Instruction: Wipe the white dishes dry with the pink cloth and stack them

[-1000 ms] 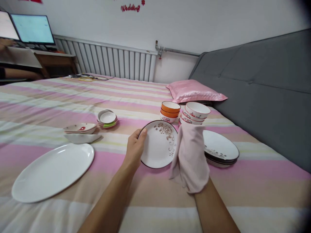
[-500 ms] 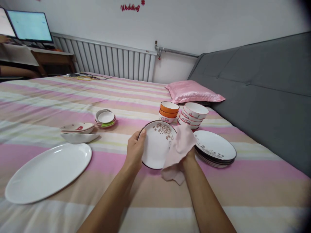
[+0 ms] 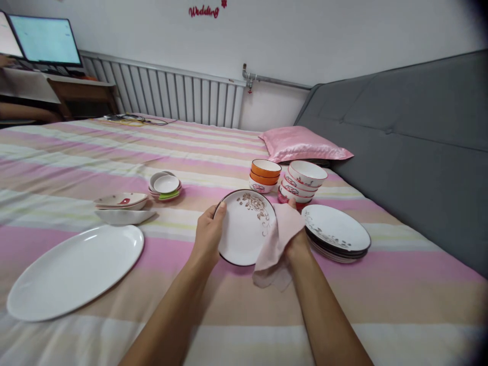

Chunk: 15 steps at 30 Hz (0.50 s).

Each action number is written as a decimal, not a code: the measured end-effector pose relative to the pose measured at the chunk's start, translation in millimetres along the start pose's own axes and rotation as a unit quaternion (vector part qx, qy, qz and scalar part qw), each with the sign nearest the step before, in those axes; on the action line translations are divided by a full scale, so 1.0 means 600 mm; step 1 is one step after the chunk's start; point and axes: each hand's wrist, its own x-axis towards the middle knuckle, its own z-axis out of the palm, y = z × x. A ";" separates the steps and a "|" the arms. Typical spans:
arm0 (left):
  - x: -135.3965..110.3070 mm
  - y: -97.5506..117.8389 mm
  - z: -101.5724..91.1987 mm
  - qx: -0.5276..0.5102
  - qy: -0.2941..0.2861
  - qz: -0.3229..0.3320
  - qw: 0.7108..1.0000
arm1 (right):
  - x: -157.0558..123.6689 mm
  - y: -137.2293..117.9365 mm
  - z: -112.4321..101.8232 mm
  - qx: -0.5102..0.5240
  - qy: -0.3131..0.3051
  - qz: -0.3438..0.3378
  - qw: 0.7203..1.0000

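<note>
My left hand [image 3: 209, 231] grips the left rim of a round white plate [image 3: 242, 234], thumb on its face. The plate has a dark edge and a brown flower pattern, and it is tilted toward me above the bed. In my right hand [image 3: 297, 239] is a pale pink cloth [image 3: 280, 234], draped over the fingers and against the plate's right edge. The cloth hides most of those fingers. Just right of that hand lies a stack of round plates [image 3: 337, 229] with dark rims. Behind the held plate stand stacked orange and white bowls [image 3: 265, 175] and larger white bowls [image 3: 305, 180].
A white oval platter [image 3: 80, 272] lies at left on the striped bed sheet [image 3: 236, 325]. Beyond it are boat-shaped dishes [image 3: 122, 206] and small stacked saucers [image 3: 165, 185]. A pink pillow [image 3: 305, 142] rests by the grey headboard [image 3: 412, 132]. Part of a person shows at the far-left desk.
The plate and my left hand have shifted slightly left. My right hand's thumb now shows above the cloth, which has slid a little toward the plate's right edge.
</note>
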 end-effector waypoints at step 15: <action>0.007 -0.002 -0.008 0.006 0.047 -0.009 0.999 | -0.012 -0.008 -0.021 -0.254 -0.030 -0.089 0.963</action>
